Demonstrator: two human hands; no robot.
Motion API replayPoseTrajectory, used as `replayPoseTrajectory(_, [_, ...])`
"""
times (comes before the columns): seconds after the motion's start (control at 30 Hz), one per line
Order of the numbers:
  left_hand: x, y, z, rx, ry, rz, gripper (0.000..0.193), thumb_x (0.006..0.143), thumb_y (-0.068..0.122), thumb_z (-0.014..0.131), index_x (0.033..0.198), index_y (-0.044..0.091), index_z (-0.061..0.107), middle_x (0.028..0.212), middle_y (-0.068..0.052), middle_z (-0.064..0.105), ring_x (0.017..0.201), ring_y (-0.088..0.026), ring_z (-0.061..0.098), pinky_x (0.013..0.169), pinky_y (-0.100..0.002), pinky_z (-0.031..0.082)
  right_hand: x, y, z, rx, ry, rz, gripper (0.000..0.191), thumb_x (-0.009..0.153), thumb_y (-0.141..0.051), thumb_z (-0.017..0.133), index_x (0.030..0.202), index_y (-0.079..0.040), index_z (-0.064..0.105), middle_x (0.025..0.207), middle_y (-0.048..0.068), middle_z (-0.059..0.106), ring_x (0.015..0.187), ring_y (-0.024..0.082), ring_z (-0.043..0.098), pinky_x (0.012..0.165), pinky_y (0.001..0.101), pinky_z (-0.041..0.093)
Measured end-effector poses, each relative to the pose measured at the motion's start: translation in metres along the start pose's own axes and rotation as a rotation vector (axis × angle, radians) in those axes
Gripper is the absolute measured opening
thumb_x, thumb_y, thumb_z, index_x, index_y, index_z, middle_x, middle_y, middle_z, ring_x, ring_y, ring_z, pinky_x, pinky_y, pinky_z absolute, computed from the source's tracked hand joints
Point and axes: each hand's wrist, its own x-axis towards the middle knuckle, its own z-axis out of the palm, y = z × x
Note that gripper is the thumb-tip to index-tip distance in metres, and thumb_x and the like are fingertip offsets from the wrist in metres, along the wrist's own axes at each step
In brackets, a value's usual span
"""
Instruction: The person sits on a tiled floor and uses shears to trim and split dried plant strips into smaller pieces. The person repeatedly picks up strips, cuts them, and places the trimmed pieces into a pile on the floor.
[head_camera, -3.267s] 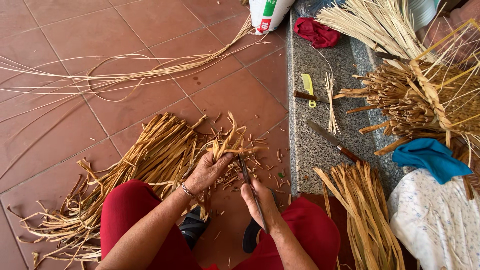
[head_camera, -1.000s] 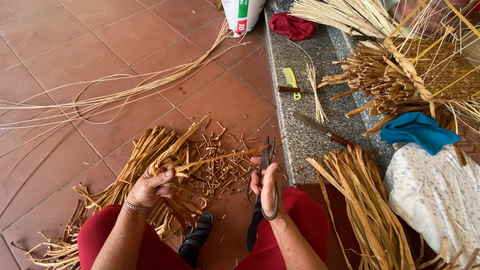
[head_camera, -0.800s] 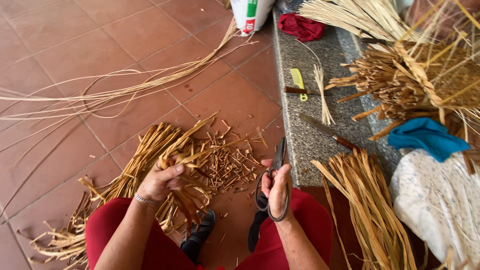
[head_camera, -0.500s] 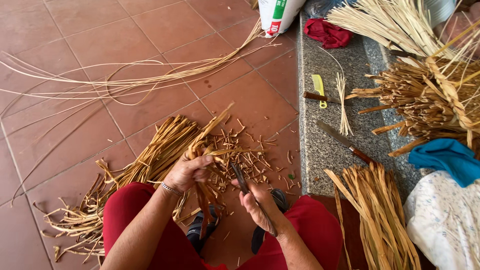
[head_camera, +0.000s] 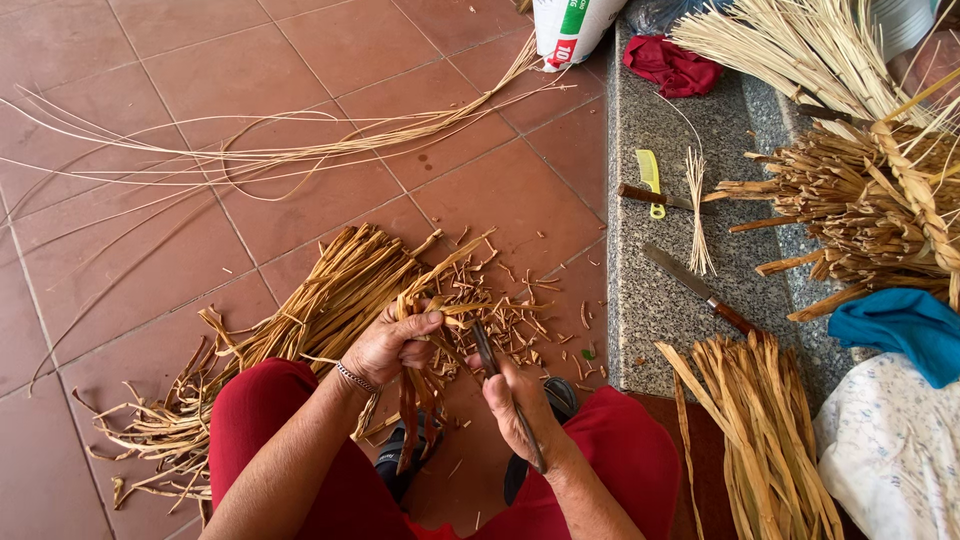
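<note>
The left hand (head_camera: 393, 345) is curled shut around a small bundle of dry brown fibre strips (head_camera: 412, 405), gripping it near its upper end so that the loose tails hang down between the knees in red trousers (head_camera: 262, 425). Held this way, the bundle's top stands free just above the fist, within reach of the blades. The right hand (head_camera: 518, 408) is wrapped around the dark handles of a pair of metal scissors (head_camera: 490, 360), fingers pressed together on them, with the blades pointing up and left toward the bundle's upper end; whether the blades are parted I cannot tell.

Just beyond the hands, on the red tiled floor (head_camera: 300, 60), lies a scatter of short brown offcuts (head_camera: 510, 315), lying right where trimmed pieces would drop. To the left, a long heap of the same brown strips (head_camera: 300, 330) spreads out close by the left knee, an easy reach for that hand. Farther off, thin pale strands (head_camera: 250, 155) sweep across the tiles.

On the right, a speckled grey stone ledge (head_camera: 650, 300) keeps other things off the floor: a yellow plastic comb (head_camera: 650, 180), a knife with a reddish-brown handle (head_camera: 700, 290), a thin bunch of pale straws (head_camera: 697, 215), a red cloth (head_camera: 670, 65), and another brown strip bundle (head_camera: 760, 420) at the near end. A blue cloth (head_camera: 900, 330) lies at the far right.
</note>
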Motion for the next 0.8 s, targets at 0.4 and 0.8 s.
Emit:
replayPoseTrajectory(0.4, [-0.003,0.005,0.017,0.132,0.016,-0.021,0.012,0.093,0.019,0.076,0.093,0.011,0.067,0.061,0.008,0.045,0.047,-0.004,0.033,0.043,-0.025,0.025,-0.006,-0.01,0.004,-0.24,0.215,-0.203,0.063,0.107,-0.058,0.034,0.119,-0.004,0.064,0.063,-0.001,0.048,0.055,0.01,0.05,0.053,0.0278,0.043])
replayPoseTrajectory(0.8, [-0.003,0.001,0.017,0.267,0.024,-0.019,0.016,0.092,0.023,0.078,0.091,0.008,0.07,0.059,0.008,0.046,0.045,-0.005,0.033,0.042,-0.025,0.025,-0.007,0.001,0.0,-0.029,0.187,-0.122,0.08,0.101,-0.074,0.029,0.118,-0.003,0.063,0.072,-0.004,0.048,0.057,0.007,0.044,0.05,0.0249,0.038])
